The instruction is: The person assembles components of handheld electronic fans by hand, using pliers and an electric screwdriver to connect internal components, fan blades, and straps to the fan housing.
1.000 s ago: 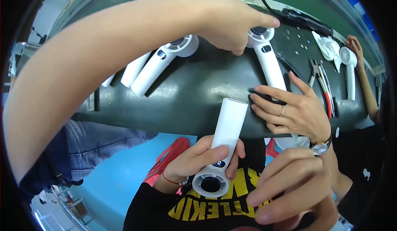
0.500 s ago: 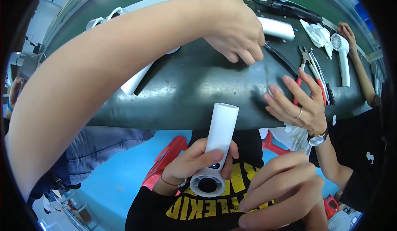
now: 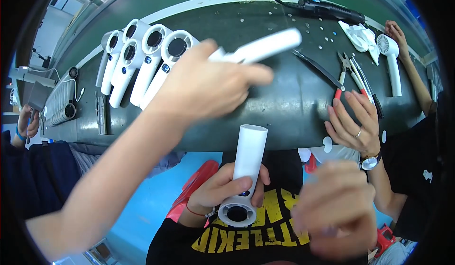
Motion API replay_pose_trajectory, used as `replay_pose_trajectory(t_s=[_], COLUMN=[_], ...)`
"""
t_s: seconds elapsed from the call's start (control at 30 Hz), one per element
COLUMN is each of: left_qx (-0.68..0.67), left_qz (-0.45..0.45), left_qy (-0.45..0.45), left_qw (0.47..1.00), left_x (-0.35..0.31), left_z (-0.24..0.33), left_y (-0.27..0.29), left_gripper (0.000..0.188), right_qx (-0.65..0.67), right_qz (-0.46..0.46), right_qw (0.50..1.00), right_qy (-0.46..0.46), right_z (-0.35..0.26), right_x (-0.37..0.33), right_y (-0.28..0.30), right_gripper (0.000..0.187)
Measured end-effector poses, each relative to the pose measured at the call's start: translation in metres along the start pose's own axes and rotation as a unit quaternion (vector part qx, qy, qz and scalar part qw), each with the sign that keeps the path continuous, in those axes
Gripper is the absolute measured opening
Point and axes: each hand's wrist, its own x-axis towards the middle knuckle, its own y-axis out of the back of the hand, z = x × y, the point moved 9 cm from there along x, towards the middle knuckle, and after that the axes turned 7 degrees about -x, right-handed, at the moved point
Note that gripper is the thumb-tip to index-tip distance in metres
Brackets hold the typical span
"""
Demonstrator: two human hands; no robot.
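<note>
My left hand point(image 3: 222, 189), with a beaded bracelet at its wrist, grips a white handheld fan point(image 3: 251, 146) in front of my chest. Its fingers and thumb wrap the lower handle, close to the round head with a black centre; the plain handle end tilts up toward the table. My right hand point(image 3: 336, 208) hovers to the right of the fan, apart from it. Motion smears its fingers, so whether they hold anything does not show.
A co-worker's arm point(image 3: 137, 156) crosses from the left, carrying a white handheld fan point(image 3: 270, 46). Several similar fans point(image 3: 147, 70) lie far left. Diagonal cutters point(image 3: 344, 62), tweezers point(image 3: 315, 66) and a black corded tool point(image 3: 332, 11) lie right. Another person's watch-wearing hand point(image 3: 358, 125) rests nearby.
The co-worker's arm has drawn back left, lifting the white fan from the far side and uncovering the fan row. My right hand has shifted and blurred; my left hand stays nearly still.
</note>
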Motion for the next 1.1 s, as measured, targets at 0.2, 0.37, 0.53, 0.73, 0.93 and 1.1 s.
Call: replay_pose_trajectory(t_s=[0.2, 0.37, 0.53, 0.73, 0.93, 1.1], left_qx=[0.032, 0.067, 0.046, 0.09, 0.094, 0.127], left_qz=[-0.025, 0.014, 0.019, -0.016, -0.02, -0.015], left_qy=[-0.02, -0.049, 0.007, 0.039, 0.027, 0.088], left_qw=[0.999, 0.996, 0.999, 0.995, 0.995, 0.988], left_x=[-0.005, -0.013, -0.02, -0.011, -0.021, -0.062], left_z=[-0.004, 0.007, -0.009, -0.025, -0.02, -0.017], left_y=[-0.001, 0.009, 0.009, -0.006, -0.005, 0.004], left_gripper=[0.032, 0.028, 0.024, 0.024, 0.026, 0.025], right_qx=[-0.214, -0.359, -0.418, -0.441, -0.362, -0.117], right_qz=[-0.074, -0.068, -0.077, -0.01, -0.056, -0.315], right_qw=[0.972, 0.929, 0.905, 0.898, 0.929, 0.936], right_qy=[0.06, -0.057, -0.005, -0.011, 0.058, 0.106], right_z=[0.047, 0.091, 0.101, 0.104, 0.062, 0.04], right_x=[-0.014, -0.015, -0.01, 0.001, 0.006, 0.045], right_y=[-0.007, -0.01, -0.022, -0.012, -0.031, -0.129], right_gripper=[0.019, 0.023, 0.019, 0.014, 0.024, 0.076])
